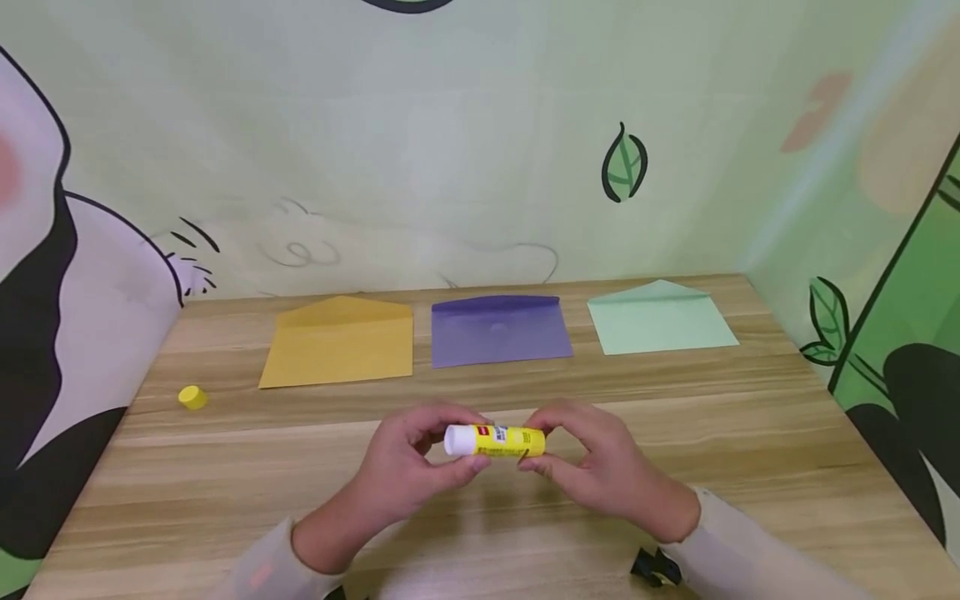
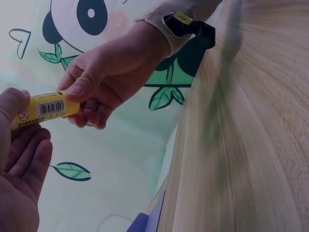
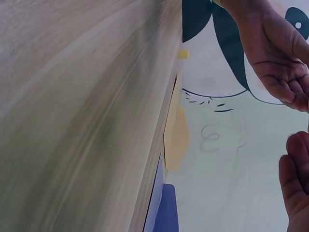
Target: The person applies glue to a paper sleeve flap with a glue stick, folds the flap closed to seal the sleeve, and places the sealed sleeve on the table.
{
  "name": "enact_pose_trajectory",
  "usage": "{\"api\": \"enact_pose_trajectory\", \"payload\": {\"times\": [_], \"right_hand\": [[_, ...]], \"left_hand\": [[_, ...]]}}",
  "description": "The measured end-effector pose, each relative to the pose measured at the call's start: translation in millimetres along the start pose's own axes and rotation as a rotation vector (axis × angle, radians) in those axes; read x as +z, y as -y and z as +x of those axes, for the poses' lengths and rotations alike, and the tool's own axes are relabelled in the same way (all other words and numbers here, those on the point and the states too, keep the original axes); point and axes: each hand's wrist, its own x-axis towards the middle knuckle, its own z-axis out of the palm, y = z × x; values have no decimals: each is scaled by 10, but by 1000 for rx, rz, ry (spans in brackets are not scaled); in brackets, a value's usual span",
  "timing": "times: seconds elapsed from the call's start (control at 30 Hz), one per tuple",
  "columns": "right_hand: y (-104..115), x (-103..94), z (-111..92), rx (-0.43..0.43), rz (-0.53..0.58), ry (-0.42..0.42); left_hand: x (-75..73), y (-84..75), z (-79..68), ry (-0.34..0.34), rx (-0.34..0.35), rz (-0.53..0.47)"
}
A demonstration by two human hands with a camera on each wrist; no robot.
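Observation:
In the head view a yellow glue stick (image 1: 506, 440) with a white end lies level between both hands, above the table. My left hand (image 1: 401, 458) pinches it near the white end, and my right hand (image 1: 603, 458) holds the yellow end between thumb and finger. The left wrist view shows a barcode on the glue stick (image 2: 50, 107), with the left thumb (image 2: 12, 104) on it. In the right wrist view the stick itself is out of sight. A small yellow cap (image 1: 192, 397) sits at the table's left side.
Along the back of the wooden table (image 1: 315, 421) lie a yellow envelope (image 1: 341, 354), a purple envelope (image 1: 498, 337) and a mint envelope (image 1: 663, 321), flaps raised toward the wall. A printed backdrop (image 1: 450, 167) rises behind. A black wrist mount (image 1: 656, 568) is by the right sleeve.

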Motion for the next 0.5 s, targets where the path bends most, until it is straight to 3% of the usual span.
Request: {"api": "enact_pose_trajectory", "payload": {"times": [0.27,0.5], "right_hand": [[-8,6,-9,1,-1,47],[-10,6,-19,57,128,168]], "left_hand": [[3,3,-7,-4,-34,13],[7,5,-8,34,-14,-27]]}}
